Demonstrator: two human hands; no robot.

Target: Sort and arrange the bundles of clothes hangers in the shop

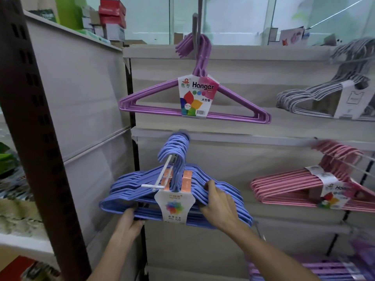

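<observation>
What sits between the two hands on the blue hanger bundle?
In the head view, the bundle's white paper label with a colourful flower print lies between the left hand and right hand, wrapped over the blue hanger bundle.

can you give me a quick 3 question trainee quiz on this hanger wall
1. True or false: the purple bundle hangs above the blue bundle.
2. Which bundle do the left hand and right hand both grip? A pink B blue C grey
3. The pink bundle hangs to the ____ of the blue one.

Key: 1 true; 2 B; 3 right
</observation>
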